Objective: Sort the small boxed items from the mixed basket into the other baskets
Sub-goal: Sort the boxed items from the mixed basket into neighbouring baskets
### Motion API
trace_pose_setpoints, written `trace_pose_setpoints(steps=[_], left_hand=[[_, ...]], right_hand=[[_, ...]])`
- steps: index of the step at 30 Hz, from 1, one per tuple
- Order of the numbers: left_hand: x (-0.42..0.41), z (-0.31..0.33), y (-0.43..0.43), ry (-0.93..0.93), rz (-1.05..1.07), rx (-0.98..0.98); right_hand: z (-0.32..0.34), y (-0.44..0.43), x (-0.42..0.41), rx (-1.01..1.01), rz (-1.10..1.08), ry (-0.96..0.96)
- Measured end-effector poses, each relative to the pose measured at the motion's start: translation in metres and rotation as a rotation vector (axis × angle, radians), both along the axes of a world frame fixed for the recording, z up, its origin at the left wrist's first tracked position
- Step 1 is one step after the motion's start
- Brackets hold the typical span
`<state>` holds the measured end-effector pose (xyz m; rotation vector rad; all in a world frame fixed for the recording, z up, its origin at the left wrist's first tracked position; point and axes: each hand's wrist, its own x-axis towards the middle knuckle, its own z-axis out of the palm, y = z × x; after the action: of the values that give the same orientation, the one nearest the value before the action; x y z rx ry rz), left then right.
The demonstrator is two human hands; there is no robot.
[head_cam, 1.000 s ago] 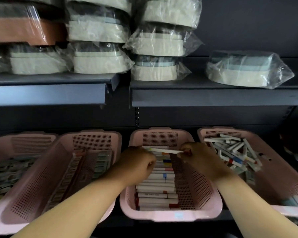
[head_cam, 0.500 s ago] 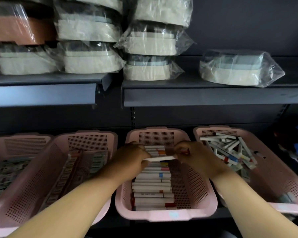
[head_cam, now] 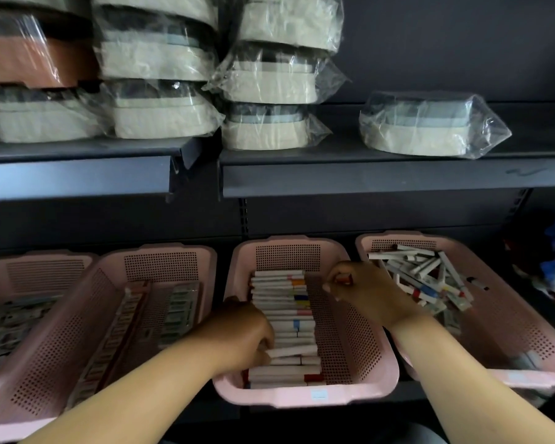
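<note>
The middle pink basket (head_cam: 305, 397) holds a neat row of small white boxes (head_cam: 282, 302) with coloured ends. My left hand (head_cam: 244, 334) is low in this basket at the row's left side and pinches one white box (head_cam: 292, 351), which lies slightly askew in the near part of the row. My right hand (head_cam: 369, 291) hovers over the basket's right half with curled fingers; a small red bit (head_cam: 344, 278) shows between them, the rest hidden. The mixed basket (head_cam: 532, 376) to the right holds a loose pile of boxes (head_cam: 426, 274).
Two more pink baskets sit to the left, one (head_cam: 161, 251) with rows of flat packs and one (head_cam: 29, 261) at the far left edge. A dark shelf (head_cam: 382, 177) overhangs the baskets, stacked with plastic-wrapped containers (head_cam: 430, 126).
The white box that both hands held over the far end of the row is now down in the near part, held by my left hand alone. My right hand stayed roughly in place.
</note>
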<state>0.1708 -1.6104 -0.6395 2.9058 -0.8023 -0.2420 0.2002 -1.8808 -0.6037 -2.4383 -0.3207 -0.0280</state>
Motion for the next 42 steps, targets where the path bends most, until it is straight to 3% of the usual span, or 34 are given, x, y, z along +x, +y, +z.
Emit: trace_pose_setpoints(steps=[7,11,17,27,33,38,42], left_hand=[[-0.003,0.027,-0.001,-0.094,0.110,-0.225],[-0.005,0.045,-0.008,-0.127,0.184,-0.442],[-0.008,0.049,-0.006,-0.061,0.227,-0.550],[-0.014,0.051,0.047,-0.115,0.419,-0.829],[-0.018,0.051,0.075,-0.132,0.462,-0.878],[-0.021,0.053,0.100,-0.165,0.519,-0.971],[-0.028,0.049,0.120,-0.126,0.491,-0.942]], right_hand=[[0.006,0.022,-0.011,0.112,0.051,0.106],[0.008,0.050,-0.015,-0.031,0.108,0.036],[0.021,0.094,-0.026,-0.080,0.208,-0.002],[0.028,0.114,-0.026,0.432,0.267,0.196],[0.029,0.145,-0.024,0.526,0.271,0.261],[0.029,0.178,-0.025,0.483,0.376,0.323],[0.031,0.204,-0.026,0.605,0.348,0.404]])
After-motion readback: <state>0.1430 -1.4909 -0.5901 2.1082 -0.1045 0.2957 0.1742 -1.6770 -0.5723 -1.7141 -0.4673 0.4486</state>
